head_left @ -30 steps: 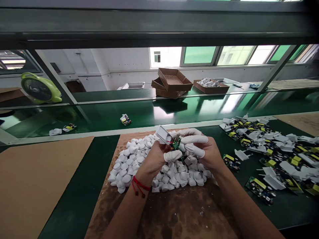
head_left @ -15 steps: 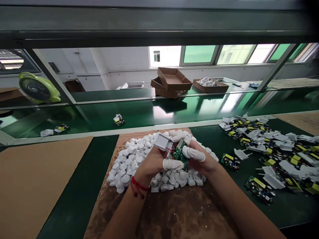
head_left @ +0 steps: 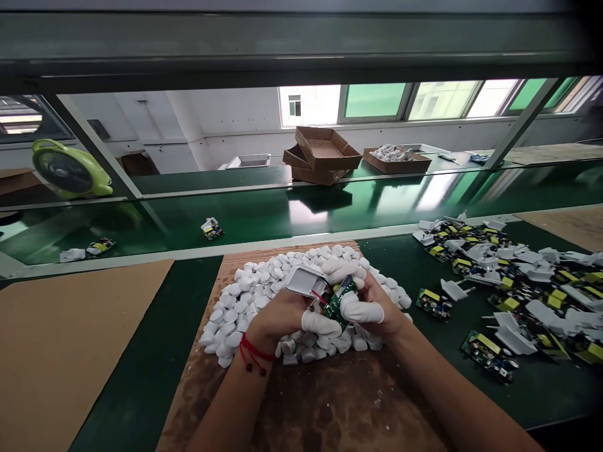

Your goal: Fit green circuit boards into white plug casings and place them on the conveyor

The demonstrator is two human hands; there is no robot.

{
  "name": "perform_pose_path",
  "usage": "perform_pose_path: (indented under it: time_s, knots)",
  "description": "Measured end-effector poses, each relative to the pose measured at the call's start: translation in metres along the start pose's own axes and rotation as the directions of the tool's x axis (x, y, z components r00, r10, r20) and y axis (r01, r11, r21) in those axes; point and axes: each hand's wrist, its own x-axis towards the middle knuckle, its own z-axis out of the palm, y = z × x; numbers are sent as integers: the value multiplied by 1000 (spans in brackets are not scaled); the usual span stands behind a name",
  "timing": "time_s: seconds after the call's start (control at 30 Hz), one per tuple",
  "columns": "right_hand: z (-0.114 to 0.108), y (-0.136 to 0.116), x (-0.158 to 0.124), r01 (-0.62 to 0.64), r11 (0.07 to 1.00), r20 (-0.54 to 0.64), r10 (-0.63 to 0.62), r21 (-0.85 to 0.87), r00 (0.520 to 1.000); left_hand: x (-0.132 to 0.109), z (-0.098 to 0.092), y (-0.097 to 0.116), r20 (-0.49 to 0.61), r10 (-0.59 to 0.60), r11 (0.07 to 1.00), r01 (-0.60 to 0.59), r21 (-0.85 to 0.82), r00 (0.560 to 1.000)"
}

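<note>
in the head view, the left hand (head_left: 282, 314) and the right hand (head_left: 382, 301), with white finger covers (head_left: 321, 324) on their fingertips, are both closed on a green rectangular circuit board (head_left: 340, 302). it is held tilted above a heap of small white plastic caps (head_left: 242, 290), on a stained brown sheet (head_left: 301, 402) over the dark green table (head_left: 155, 351). red and dark wires (head_left: 321, 296) run from the board to a shallow white plastic shell (head_left: 305, 280) lying over the left hand. compared with a second ago, the right fingers hide less of the board and its green face shows more; i judge the unit is being turned, its handling unfinished. beyond, on the glossy green belt (head_left: 264, 213), a small yellow-and-white circuit assembly (head_left: 211, 228) has slid left.
</note>
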Motion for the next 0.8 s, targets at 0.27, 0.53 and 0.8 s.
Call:
perform_pose_path:
  time_s: [0.27,0.53,0.8]
  knots:
    - [2,-3,5,-20,990,15,18,139,1000,2,-7,-3,163,-65,966,21,257,985]
    - [1,2,9,10,984,-31,-5,175,999,10,-7,-11,201,57,983,-90,159,978]
    - [7,-5,9,-48,960,-87,74,275,993,9,-7,-10,272,36,971,-99,219,962]
